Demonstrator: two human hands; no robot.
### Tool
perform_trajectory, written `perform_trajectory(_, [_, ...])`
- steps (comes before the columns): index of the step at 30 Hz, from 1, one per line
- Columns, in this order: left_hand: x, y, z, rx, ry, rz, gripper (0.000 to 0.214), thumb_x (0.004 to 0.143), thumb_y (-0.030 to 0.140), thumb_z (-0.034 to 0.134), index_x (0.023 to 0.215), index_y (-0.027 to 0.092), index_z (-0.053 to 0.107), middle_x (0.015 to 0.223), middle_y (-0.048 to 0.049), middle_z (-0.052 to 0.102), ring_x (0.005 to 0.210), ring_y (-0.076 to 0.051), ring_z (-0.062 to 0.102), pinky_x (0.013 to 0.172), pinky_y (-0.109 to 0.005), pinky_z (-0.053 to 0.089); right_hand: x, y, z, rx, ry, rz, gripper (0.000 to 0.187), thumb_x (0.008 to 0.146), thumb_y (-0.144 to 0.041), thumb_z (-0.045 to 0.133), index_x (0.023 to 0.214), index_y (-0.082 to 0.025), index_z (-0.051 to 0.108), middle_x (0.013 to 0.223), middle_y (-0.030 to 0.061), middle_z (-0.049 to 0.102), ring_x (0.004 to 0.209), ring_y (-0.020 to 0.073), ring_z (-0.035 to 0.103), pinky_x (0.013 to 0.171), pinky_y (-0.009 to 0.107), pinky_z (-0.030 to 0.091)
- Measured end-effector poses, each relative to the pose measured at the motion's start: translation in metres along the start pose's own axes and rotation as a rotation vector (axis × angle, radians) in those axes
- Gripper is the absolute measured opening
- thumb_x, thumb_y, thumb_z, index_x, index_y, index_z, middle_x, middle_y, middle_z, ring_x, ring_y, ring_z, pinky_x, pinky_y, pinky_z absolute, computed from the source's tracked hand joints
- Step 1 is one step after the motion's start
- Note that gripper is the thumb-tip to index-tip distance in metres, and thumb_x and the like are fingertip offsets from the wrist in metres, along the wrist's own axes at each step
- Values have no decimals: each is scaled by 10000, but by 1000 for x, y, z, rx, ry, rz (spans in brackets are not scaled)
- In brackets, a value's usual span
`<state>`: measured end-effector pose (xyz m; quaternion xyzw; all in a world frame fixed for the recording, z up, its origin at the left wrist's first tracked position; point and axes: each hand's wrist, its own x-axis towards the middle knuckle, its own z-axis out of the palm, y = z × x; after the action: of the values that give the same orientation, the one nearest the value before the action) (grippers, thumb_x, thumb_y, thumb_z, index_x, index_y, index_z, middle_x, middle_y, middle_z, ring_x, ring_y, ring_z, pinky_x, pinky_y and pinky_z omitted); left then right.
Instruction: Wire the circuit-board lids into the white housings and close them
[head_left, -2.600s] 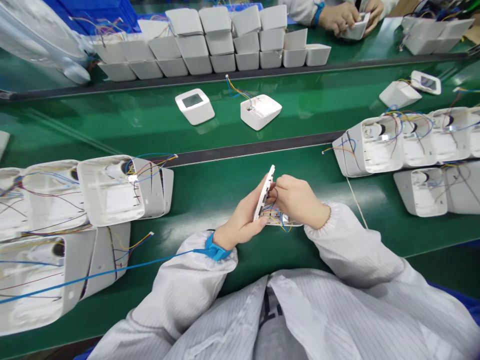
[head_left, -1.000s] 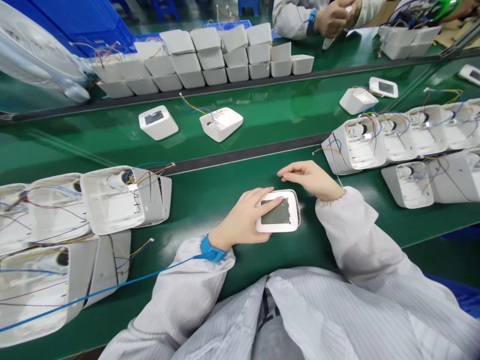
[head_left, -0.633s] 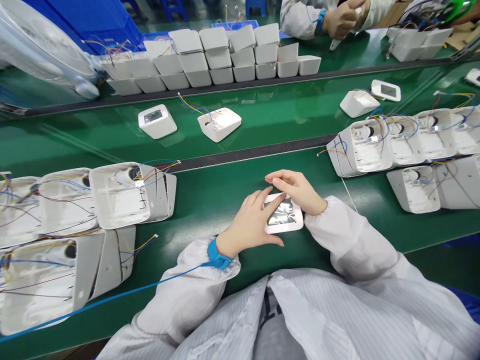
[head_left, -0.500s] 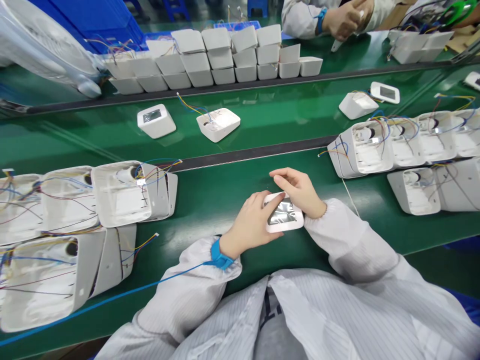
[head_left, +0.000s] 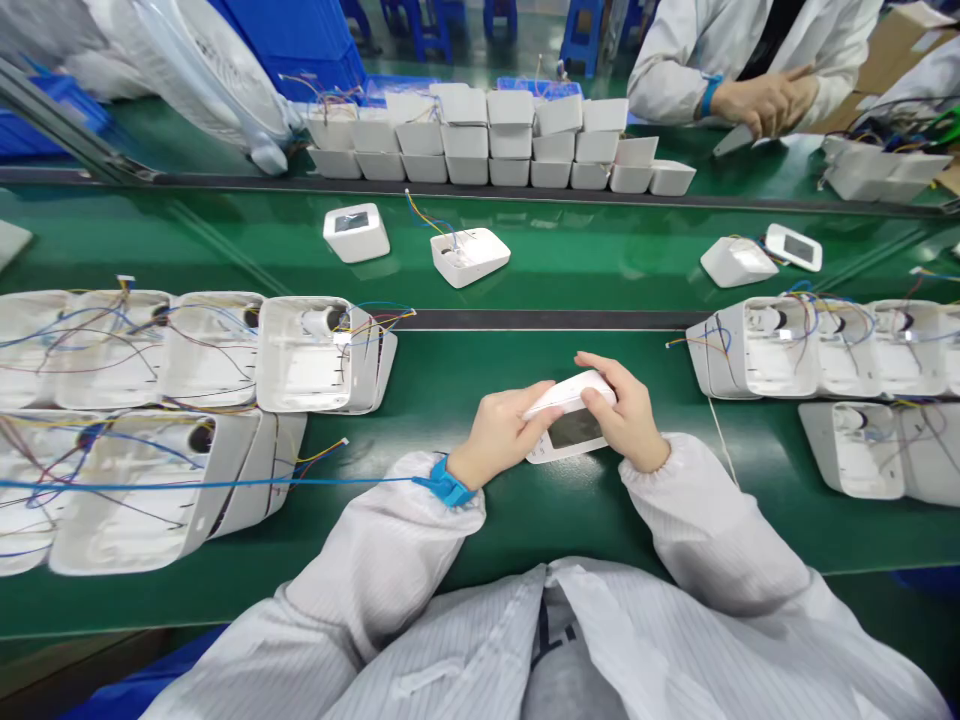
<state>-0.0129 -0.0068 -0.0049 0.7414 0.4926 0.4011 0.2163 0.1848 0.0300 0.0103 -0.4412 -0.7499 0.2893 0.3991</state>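
Observation:
Between my hands is a white plastic device with a dark rectangular screen, tilted so its screen side faces me. My left hand grips its left end, with the thumb on the front near the screen. On the opposite end, my right hand is closed around the upper right corner, thumb in front and fingers behind. A blue wrist strap circles my left wrist, and its cord runs off to the left. The underside of the device is hidden from me.
Open white housings with loose wires stand in rows at left, and more housings at right. Beyond a black rail are a screened unit and a wired shell. Across the bench, a co-worker's hands hold something pale.
My right hand has gone from resting open beside the device to gripping its right end. The device has been tilted, showing its white upper edge. My view has shifted and levelled.

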Motion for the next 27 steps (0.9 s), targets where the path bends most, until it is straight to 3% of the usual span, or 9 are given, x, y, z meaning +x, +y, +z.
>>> perform_trajectory(6, [-3, 5, 2, 169, 9, 66, 393, 970, 436, 436, 1157, 169, 656, 795, -52, 745, 673, -172, 688, 628, -268, 493, 0, -3, 1, -69, 38, 70, 287, 914, -419, 528, 1053, -217, 675, 1057, 67, 716, 977, 233, 661, 879, 397, 513])
perform_trajectory(12, [-6, 10, 5, 228, -6, 113, 421, 971, 449, 422, 1163, 147, 643, 710, -41, 713, 620, -174, 665, 598, -272, 474, 2, 2, -2, -147, 43, -28, 280, 890, -455, 533, 898, -210, 668, 839, 42, 716, 756, 206, 662, 724, 350, 532])
perform_trajectory(17, [-8, 13, 8, 180, 11, 97, 418, 972, 433, 428, 1181, 135, 635, 732, -50, 718, 640, -186, 674, 624, -287, 491, 5, 2, -5, -177, 19, -36, 279, 892, -453, 528, 873, -211, 666, 807, 38, 710, 725, 200, 656, 710, 341, 528])
perform_trajectory(20, [-7, 11, 8, 139, 7, 64, 417, 965, 445, 437, 1191, 157, 635, 767, -56, 726, 668, -188, 682, 650, -289, 507, 5, 4, -3, -154, 4, -9, 296, 888, -476, 530, 887, -216, 672, 834, 41, 716, 765, 212, 666, 737, 352, 534])
perform_trajectory(25, [-1, 6, 2, -12, 67, -52, 368, 960, 427, 465, 1160, 186, 656, 922, -55, 748, 772, -182, 696, 713, -283, 519, 3, 11, 4, -110, 6, 18, 487, 931, -545, 436, 1217, -187, 598, 1188, 115, 674, 1073, 271, 644, 916, 419, 513])
perform_trajectory(27, [0, 6, 2, -99, 100, -124, 332, 959, 412, 479, 1137, 204, 667, 990, -41, 748, 827, -179, 699, 739, -277, 518, 4, 14, 5, -183, -36, 52, 524, 924, -568, 445, 1242, -178, 589, 1172, 126, 684, 1056, 289, 655, 897, 429, 521])
